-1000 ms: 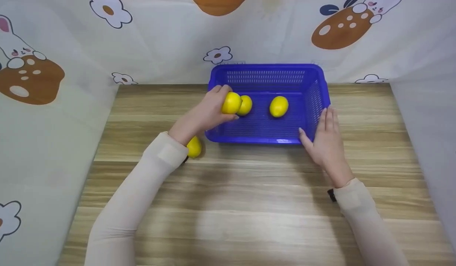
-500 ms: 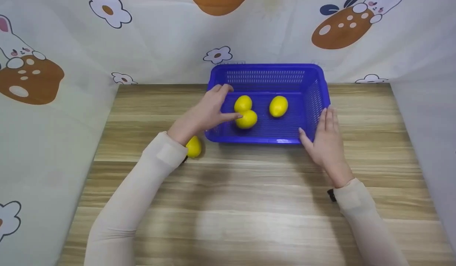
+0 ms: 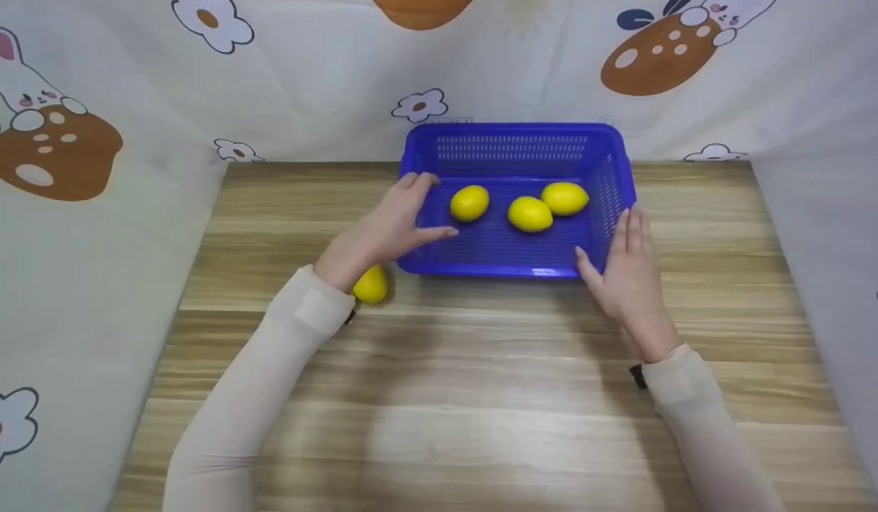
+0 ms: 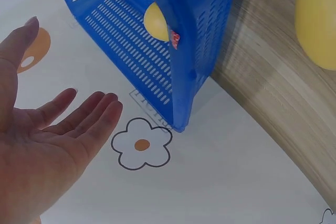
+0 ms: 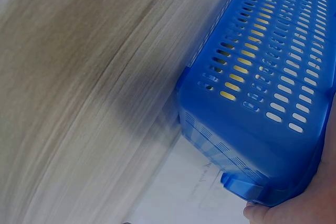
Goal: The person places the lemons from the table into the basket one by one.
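Three yellow lemons lie on the floor of a blue slotted plastic basket point(image 3: 482, 270). One lemon point(image 3: 469, 203) is at the left; another lemon point(image 3: 530, 215) touches a third lemon point(image 3: 565, 198) farther right. My left hand point(image 3: 393, 220) hovers over the basket's left rim, thumb and fingers spread, holding nothing. The left wrist view shows its open palm. A further lemon point(image 3: 371, 285) sits on the table by my left wrist, partly hidden by it. My right hand point(image 3: 632, 284) rests at the basket's front right corner, straight fingers along the outer wall, thumb at the front rim.
The wood-grain table point(image 3: 482, 398) stretches in front of the basket. A white cloth point(image 3: 325, 85) printed with rabbits and flowers hangs close behind the basket and along both sides.
My left hand has let go of a lemon, which dropped into the basket, and the lemons there rolled rightward. That hand then drew back slightly left. The right hand stays at the basket.
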The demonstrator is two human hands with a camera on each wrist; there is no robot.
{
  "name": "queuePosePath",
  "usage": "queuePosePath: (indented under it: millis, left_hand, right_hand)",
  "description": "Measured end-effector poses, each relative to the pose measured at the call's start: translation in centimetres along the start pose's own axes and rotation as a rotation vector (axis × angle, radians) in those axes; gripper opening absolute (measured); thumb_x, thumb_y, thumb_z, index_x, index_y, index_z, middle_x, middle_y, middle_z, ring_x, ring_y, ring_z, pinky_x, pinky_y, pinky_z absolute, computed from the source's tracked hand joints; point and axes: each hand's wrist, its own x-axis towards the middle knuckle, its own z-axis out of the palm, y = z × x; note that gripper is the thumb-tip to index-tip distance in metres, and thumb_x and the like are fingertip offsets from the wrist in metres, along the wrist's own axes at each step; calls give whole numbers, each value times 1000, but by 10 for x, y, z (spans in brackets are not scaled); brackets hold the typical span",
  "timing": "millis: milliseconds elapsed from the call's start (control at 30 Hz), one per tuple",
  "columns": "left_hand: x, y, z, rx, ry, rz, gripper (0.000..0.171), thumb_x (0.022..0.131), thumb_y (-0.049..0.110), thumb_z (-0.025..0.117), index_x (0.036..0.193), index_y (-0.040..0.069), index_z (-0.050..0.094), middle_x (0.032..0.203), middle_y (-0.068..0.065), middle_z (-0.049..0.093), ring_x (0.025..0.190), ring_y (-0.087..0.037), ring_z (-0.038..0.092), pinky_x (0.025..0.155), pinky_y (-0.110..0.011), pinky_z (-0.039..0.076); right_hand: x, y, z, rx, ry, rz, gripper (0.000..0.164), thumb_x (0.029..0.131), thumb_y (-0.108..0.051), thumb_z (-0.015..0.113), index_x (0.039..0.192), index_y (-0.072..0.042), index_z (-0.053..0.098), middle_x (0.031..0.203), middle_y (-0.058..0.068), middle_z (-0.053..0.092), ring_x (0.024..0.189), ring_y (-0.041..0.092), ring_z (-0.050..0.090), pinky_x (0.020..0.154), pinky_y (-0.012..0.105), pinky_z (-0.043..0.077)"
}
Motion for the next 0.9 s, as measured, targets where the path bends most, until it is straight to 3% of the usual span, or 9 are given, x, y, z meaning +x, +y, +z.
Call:
queuePosePath:
  millis: [233,900]
  left_hand:
    - [-9,-9,6,-29,23,3,78,100,36,75,153,-8,40,149,-29,49,136,-42,51,121,-50,41]
    - [-34,-27,16,-38,100,-78,79,100,40,74,154,-7,39,159,-31,41,144,-43,48,120,-54,42]
  right_hand:
    - [-1,-2,-2,2,-15,7,93,106,-48,49,160,18,10,171,37,3,160,51,7,132,55,8]
    - [0,0,0,-6,-22,9,95,106,-49,48,161,18,9,171,37,1,161,50,4,133,54,6]
